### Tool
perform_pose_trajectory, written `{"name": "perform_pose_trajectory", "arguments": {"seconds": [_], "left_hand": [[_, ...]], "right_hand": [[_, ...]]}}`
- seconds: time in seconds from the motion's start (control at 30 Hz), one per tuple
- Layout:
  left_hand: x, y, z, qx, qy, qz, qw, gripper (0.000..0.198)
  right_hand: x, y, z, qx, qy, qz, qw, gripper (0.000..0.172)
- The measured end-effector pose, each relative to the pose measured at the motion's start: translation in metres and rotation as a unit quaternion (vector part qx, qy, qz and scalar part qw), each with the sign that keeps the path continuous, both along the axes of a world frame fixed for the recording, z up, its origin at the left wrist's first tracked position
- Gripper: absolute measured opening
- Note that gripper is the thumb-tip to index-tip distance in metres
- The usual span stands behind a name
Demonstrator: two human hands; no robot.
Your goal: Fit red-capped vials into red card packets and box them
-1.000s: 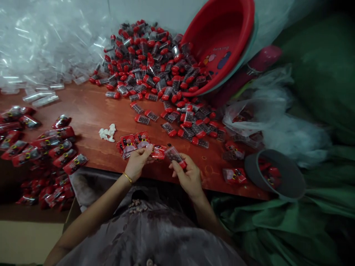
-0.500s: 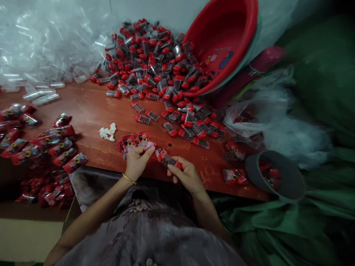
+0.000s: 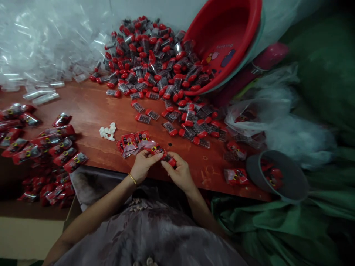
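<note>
My left hand point(image 3: 142, 167), with a gold bracelet on the wrist, pinches a small red printed plastic bag point(image 3: 155, 149) near the table's front edge. In my right hand point(image 3: 179, 173) is a small clear container with a red cap point(image 3: 169, 160), gripped between thumb and fingers. Its far end meets the bag and appears to be inside it; my fingers partly hide the joint. Just beyond my left hand lies a stack of flat red printed bags point(image 3: 129, 142). Several loose red-capped containers point(image 3: 169, 128) lie farther up the table.
A large heap of red-capped containers point(image 3: 149, 62) spills from a tilted red basin point(image 3: 230, 33). Clear empty tubes point(image 3: 46, 98) pile up at left. Filled red packets point(image 3: 55, 138) lie left, above a box of more. A grey bowl point(image 3: 253, 170) and white putty-like lump point(image 3: 108, 132) sit nearby.
My hands have come closer together. The container has gone farther into the red bag, so less of it shows. My left hand has shifted slightly right and down from the stack.
</note>
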State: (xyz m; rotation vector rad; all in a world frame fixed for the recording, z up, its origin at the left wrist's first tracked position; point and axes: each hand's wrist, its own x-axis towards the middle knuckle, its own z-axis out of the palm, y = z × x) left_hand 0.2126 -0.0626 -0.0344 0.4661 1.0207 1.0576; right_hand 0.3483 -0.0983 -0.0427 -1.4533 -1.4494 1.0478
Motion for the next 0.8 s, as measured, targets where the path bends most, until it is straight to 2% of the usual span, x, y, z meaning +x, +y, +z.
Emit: {"name": "perform_pose_trajectory", "arguments": {"seconds": [0.17,0.3,0.4,0.5,0.6,0.8], "left_hand": [[-0.001,0.006,0.003,-0.042,-0.025,0.022,0.999,0.043],[-0.001,0.004,0.003,-0.074,-0.024,-0.028,0.997,0.044],[0.000,0.000,0.002,-0.078,-0.020,-0.073,0.994,0.046],[-0.006,-0.002,0.002,-0.078,0.001,-0.108,0.991,0.048],[-0.015,-0.001,-0.002,-0.078,0.017,-0.134,0.988,0.049],[-0.031,-0.003,-0.006,-0.073,0.019,-0.084,0.994,0.047]], "right_hand": [[-0.003,-0.003,-0.006,-0.006,0.099,0.042,0.994,0.038],[0.000,-0.001,-0.012,0.000,0.107,0.015,0.994,0.027],[0.003,0.004,-0.012,0.015,0.085,-0.015,0.996,0.034],[0.005,0.011,-0.009,0.064,0.031,-0.007,0.997,0.043],[0.003,0.016,-0.011,0.104,-0.004,0.016,0.994,0.033],[-0.025,0.020,-0.019,0.146,-0.038,-0.003,0.989,0.030]]}}
